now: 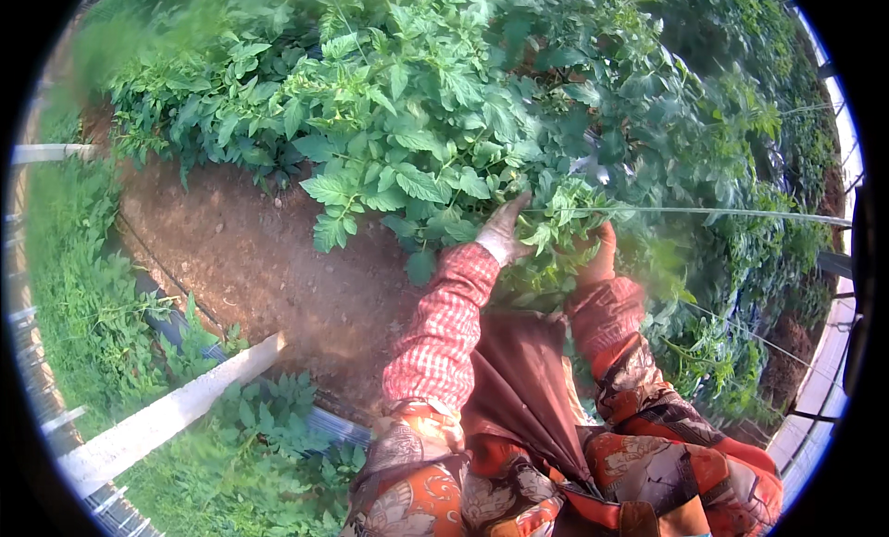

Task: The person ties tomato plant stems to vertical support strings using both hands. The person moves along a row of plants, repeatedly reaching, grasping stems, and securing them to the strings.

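Note:
Leafy tomato plants [417, 134] fill the space before me. My left hand [505, 233], in a pale, soiled glove, reaches in from the left and curls around a light-green tomato shoot [566, 214]. On the shoot's other side my right hand [597, 258] grips among its leaves, thumb upward. Foliage hides most of the right hand's fingers and the stem between both hands. A taut pale string [722, 211] runs from near the left hand across the shoot toward the right edge.
Bare brown soil [278, 252] forms a path to the left. A white post [173, 415] slants at lower left, near a dark drip line [163, 273] and another plant row [76, 259]. My brown apron [521, 377] hangs just below the hands. Dense plants stand to the right.

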Motion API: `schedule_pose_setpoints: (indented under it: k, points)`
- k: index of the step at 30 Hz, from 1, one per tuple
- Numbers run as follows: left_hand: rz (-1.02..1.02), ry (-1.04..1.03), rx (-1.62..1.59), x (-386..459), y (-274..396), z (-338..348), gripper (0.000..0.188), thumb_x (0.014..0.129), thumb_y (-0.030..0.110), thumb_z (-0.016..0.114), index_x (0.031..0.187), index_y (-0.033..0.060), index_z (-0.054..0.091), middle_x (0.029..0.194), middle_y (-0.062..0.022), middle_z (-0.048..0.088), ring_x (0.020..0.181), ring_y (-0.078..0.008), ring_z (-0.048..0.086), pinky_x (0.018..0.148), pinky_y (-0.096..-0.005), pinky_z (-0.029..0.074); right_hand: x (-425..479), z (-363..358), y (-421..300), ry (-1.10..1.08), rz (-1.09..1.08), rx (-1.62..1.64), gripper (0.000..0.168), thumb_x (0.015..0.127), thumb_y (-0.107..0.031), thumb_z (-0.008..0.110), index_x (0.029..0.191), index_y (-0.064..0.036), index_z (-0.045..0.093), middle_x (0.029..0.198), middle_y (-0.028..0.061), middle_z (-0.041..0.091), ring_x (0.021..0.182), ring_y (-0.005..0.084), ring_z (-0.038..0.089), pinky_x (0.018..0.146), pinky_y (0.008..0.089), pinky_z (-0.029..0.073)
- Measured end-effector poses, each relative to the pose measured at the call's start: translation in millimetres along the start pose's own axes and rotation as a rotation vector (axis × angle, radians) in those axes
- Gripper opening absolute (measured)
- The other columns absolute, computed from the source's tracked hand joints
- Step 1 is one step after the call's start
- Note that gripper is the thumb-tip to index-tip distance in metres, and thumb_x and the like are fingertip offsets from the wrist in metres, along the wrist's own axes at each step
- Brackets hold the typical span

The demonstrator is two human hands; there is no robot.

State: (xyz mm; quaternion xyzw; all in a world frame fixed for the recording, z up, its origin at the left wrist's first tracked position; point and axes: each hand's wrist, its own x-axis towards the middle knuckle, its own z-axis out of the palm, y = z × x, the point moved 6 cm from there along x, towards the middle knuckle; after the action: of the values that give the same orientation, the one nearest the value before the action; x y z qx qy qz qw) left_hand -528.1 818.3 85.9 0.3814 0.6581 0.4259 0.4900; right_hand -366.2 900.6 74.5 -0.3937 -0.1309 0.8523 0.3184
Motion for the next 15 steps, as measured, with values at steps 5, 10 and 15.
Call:
schedule_pose_setpoints:
  k: [5,10,15]
  points:
    - [0.011,0.291,0.334,-6,-64,18,0.079,0.073,0.005,0.064,0.142,0.0153,0.027,0.133,-0.0159,0.043,0.123,-0.0307,0.043,0.102,-0.0367,0.037,-48,68,8,-0.491,0.186,-0.527,0.018,0.079,-0.014,0.059,0.095,-0.005,0.061,0.091,0.0070,0.059,0.084,0.0206,0.057,0.079,0.0330,0.047]
    - [0.054,0.150,-0.471,-16,-74,14,0.056,0.079,0.013,0.060,0.130,0.0081,0.039,0.121,-0.0152,0.051,0.112,-0.0280,0.050,0.095,-0.0366,0.043,-72,170,20,-1.052,-0.147,-1.426,0.017,0.074,-0.007,0.057,0.089,-0.005,0.065,0.093,0.0126,0.063,0.091,0.0285,0.059,0.084,0.0377,0.046]
    - [0.034,-0.022,-1.253,-5,-97,-17,0.040,0.085,0.022,0.056,0.119,0.0009,0.051,0.109,-0.0145,0.059,0.101,-0.0252,0.057,0.088,-0.0364,0.048,-93,251,-37,-0.728,-0.539,-1.622,0.020,0.076,-0.022,0.067,0.085,-0.005,0.065,0.102,0.0140,0.062,0.086,0.0332,0.060,0.077,0.0394,0.049]
